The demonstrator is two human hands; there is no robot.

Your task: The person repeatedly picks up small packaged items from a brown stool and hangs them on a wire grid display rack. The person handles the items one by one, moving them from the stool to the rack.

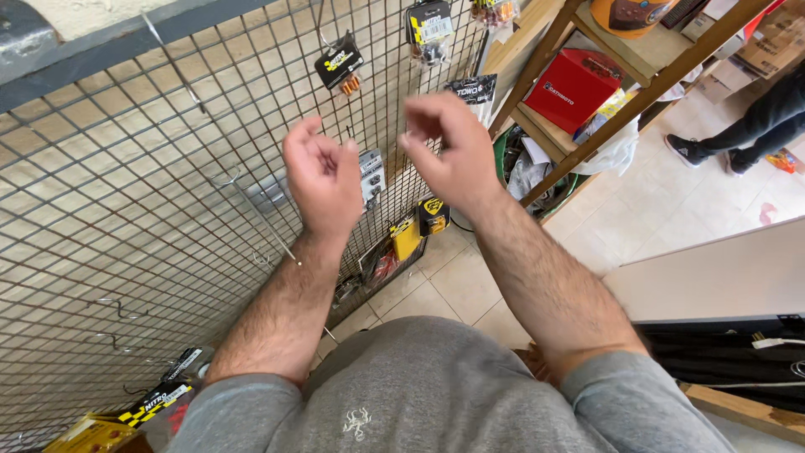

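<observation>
Both hands are raised before a wire grid that serves as a hanging display. The left hand is loosely curled, fingers bent toward the palm, and appears empty, just in front of a small grey carded pack hung on the grid. The right hand is also half closed, fingertips drawn together near the thumb; whether it pinches anything small cannot be told, as motion blur hides the fingertips. Neither hand touches the grid as far as the view shows. Judged from the layout, the display is only partly stocked: black carded packs hang along the upper rows, yellow items hang lower down, while several bare hooks stand out from the mesh at left and lower left. More black-and-yellow packs lie at the lower left, beside a yellow box whose contents are out of sight. To the right, a wooden shelf carries a red box, closed, and plastic bags spill beneath it. Another person's dark legs and shoes stand on the tiled floor at far right.
</observation>
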